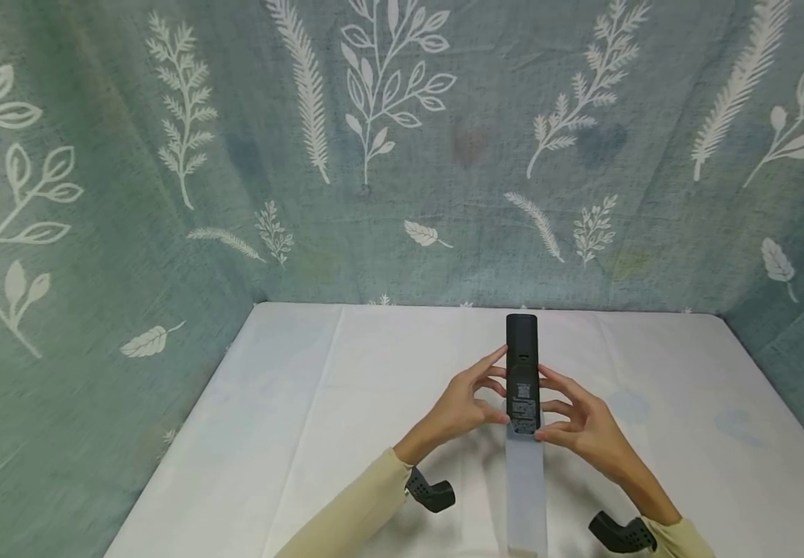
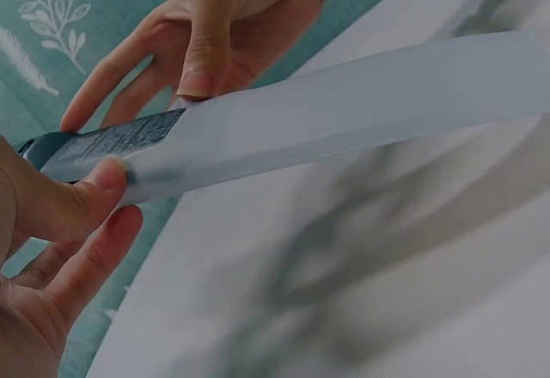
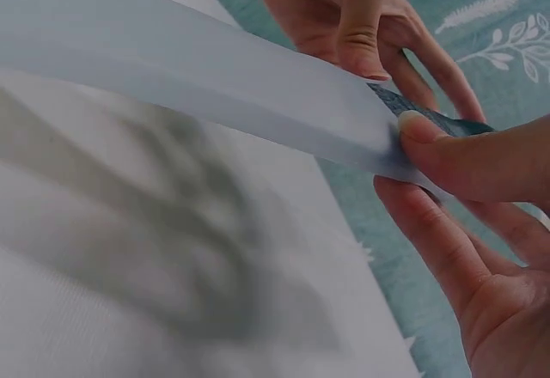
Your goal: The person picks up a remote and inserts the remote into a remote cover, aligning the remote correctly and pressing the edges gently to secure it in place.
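Remote (image 1: pixel 522 364), black, oblong, pinched by left hand (image 1: pixel 459 404) and right hand (image 1: pixel 591 431), meets smooth translucent sleeve (image 1: pixel 526 492).

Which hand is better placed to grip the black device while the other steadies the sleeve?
Probably the left hand: in the head view its top fingertip sits higher up the black device. The right hand has its thumb lower, by the mouth of the pale sleeve. It's a slight edge, though.

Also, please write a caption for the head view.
Left fingers and right fingers hold a black device meeting a translucent sleeve.
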The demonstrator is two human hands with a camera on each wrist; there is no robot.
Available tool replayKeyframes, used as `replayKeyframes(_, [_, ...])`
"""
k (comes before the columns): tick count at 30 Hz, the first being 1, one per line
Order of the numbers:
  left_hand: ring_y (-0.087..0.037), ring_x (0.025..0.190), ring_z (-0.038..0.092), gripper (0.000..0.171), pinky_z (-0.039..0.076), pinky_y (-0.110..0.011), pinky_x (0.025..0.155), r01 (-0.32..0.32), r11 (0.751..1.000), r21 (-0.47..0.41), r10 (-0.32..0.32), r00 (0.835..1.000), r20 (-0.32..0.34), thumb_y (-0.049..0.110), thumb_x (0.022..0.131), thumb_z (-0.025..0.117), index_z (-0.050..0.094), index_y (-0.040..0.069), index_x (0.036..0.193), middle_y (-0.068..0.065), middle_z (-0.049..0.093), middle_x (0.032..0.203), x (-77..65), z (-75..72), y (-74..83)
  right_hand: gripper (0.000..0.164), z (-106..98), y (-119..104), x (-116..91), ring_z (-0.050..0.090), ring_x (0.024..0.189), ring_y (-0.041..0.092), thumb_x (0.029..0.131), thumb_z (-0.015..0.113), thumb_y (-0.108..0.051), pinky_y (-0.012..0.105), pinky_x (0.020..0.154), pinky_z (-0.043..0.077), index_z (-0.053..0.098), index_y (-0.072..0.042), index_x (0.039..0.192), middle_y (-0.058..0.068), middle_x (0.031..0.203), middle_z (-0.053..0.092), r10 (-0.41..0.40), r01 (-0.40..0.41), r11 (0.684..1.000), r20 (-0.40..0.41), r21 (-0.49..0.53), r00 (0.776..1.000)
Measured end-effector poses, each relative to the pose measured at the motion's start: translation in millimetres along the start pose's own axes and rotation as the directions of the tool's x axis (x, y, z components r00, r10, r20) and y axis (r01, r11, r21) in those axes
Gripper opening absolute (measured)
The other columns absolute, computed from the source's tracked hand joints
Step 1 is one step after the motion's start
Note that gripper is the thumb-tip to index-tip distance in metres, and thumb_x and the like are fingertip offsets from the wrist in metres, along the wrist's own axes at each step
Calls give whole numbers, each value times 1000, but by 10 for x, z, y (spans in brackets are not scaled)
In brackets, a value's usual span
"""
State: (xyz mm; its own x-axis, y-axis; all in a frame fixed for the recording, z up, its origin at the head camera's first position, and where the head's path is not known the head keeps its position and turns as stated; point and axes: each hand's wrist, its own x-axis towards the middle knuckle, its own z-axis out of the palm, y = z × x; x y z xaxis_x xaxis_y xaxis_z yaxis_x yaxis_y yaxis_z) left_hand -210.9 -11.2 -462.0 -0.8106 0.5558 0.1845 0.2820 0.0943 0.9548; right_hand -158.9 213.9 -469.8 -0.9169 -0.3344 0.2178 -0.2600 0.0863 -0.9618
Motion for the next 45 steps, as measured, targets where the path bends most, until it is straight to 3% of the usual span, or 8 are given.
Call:
replayKeyframes(12, [-12,98,59,104,58,-33,68,-17,1000,-26,17,1000,4,-14,71,75,26,36,149,1,56,124,-186,-193,272,92,113,-268,92,60,104,20,77,74,6,42,72,57,24,-16,151,21,145,31,-62,59,998,94,35,994])
replayKeyframes(17, [-16,97,58,104,58,-35,71,-45,998,-52,45,999,0,-16,71,74,26,34,149,-3,55,125,-234,-316,345,92,198,-357,169,60,103,21,77,74,4,41,73,57,24,-18,151,20,145,32,-76,75,997,97,15,992])
replayKeyframes(23, [-22,99,58,104,58,-34,73,-64,998,-17,64,998,-26,-16,71,74,27,35,148,-6,51,125,-267,-471,474,92,281,-473,303,60,106,26,78,74,4,39,74,58,23,-18,151,20,145,32,-128,130,991,112,-18,986])
replayKeyframes(27, [-24,101,56,101,58,-33,74,-85,996,12,86,996,-37,-14,71,74,27,30,149,-8,50,126,-285,-556,574,92,318,-535,381,59,108,29,77,74,5,39,74,58,24,-18,151,18,145,34,-155,158,987,116,-22,981])
replayKeyframes(34, [-34,103,54,95,57,-36,75,-139,990,29,140,990,-26,-16,72,72,24,8,150,-20,49,124,-361,-664,875,93,363,-625,484,58,110,32,76,74,7,39,74,58,24,-17,151,17,146,34,-200,205,978,131,-26,971])
replayKeyframes(38, [-31,103,53,94,57,-37,75,-121,992,26,122,992,-33,-17,73,71,25,10,150,-17,50,124,-390,-700,974,93,385,-673,527,58,111,33,76,74,8,40,74,58,25,-17,151,17,146,34,-217,220,976,137,-7,967])
replayKeyframes(45, [-32,103,52,92,57,-36,75,-118,993,22,119,992,-35,-20,74,68,25,10,150,-18,50,124,-420,-711,1009,92,401,-699,540,59,109,30,75,74,9,41,73,58,26,-14,150,19,143,36,-230,230,973,138,17,963])
